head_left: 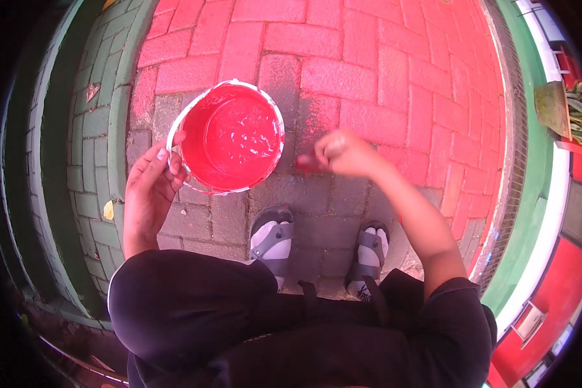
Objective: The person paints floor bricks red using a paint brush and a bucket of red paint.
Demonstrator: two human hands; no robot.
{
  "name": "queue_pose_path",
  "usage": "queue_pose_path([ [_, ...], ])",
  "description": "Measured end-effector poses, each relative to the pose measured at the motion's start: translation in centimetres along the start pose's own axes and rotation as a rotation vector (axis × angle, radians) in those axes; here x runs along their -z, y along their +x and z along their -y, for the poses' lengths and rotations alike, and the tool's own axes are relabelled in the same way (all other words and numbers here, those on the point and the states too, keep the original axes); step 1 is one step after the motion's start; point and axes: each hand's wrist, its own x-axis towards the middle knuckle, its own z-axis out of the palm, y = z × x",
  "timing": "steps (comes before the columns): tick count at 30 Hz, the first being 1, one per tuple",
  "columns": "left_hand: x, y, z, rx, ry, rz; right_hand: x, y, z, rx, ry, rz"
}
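A white-rimmed bucket of wet red paint is tipped so that its inside faces me. My left hand is closed on its left rim, with the thumb near the white edge and the other fingers by the wall. To the right of the bucket, my right hand is closed around a red-coated paintbrush, slightly smeared by motion. The brush is over the paving bricks, where bare grey brick meets patchy red.
Red-painted bricks spread ahead and to the right. My sandalled feet stand on unpainted bricks. A green-painted kerb runs along the left, and a drain grate on the right. A potted plant stands at the far right.
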Motion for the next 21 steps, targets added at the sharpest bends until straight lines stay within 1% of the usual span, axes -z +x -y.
queue_pose_path([
  [1,-0.1,-0.1,-0.1,0.016,-0.011,-0.005,-0.1,1.6,-2.8,0.131,0.274,-0.172],
  [2,-0.4,-0.2,-0.2,0.007,-0.008,0.000,2.1,3.0,-3.3,0.099,0.130,-0.293],
  [3,-0.6,-0.3,-0.4,0.003,0.016,-0.039,3.9,3.9,-3.4,0.068,-0.015,-0.411],
  [4,-0.8,-0.4,-0.6,-0.002,0.039,-0.083,4.6,4.0,-2.4,0.077,-0.017,-0.413],
  [6,-0.8,-0.4,-0.9,-0.039,0.064,-0.075,5.6,4.2,-0.2,0.106,-0.416,-0.786],
  [7,-0.8,-0.4,-1.1,-0.068,0.087,-0.059,5.3,4.9,-1.1,0.237,-0.509,-0.813],
  [8,-1.1,-0.5,-1.4,-0.073,0.086,-0.062,4.0,5.0,-2.5,0.243,-0.511,-0.813],
  [10,-1.7,-0.9,-1.9,-0.106,0.151,-0.072,0.6,4.2,-4.4,0.241,-0.586,-0.528],
  [12,-1.5,-1.5,-1.7,-0.108,0.189,-0.066,-1.7,1.1,-1.5,0.257,-0.513,-0.354],
  [13,-1.5,-1.8,-1.5,-0.095,0.239,-0.057,-2.1,-0.3,0.3,0.257,-0.514,-0.348],
  [15,-1.3,-2.4,-1.0,-0.093,0.257,-0.073,-2.5,-2.2,3.0,0.240,-0.346,-0.098],
  [16,-1.2,-2.5,-1.0,-0.099,0.274,-0.090,-2.5,-1.9,2.2,0.245,-0.345,-0.098],
  [17,-1.0,-2.8,-1.1,-0.102,0.276,-0.096,-2.6,-1.4,0.6,0.205,-0.105,-0.120],
  [18,-0.7,-3.0,-1.2,-0.118,0.287,-0.116,-2.2,-0.7,0.5,0.164,0.134,-0.134],
  [19,-0.4,-3.3,-1.3,-0.134,0.299,-0.139,-1.1,0.2,0.4,0.179,0.187,-0.217],
  [21,0.3,-3.9,-1.7,-0.152,0.294,-0.203,1.3,3.2,-2.6,0.138,0.036,-0.545],
])
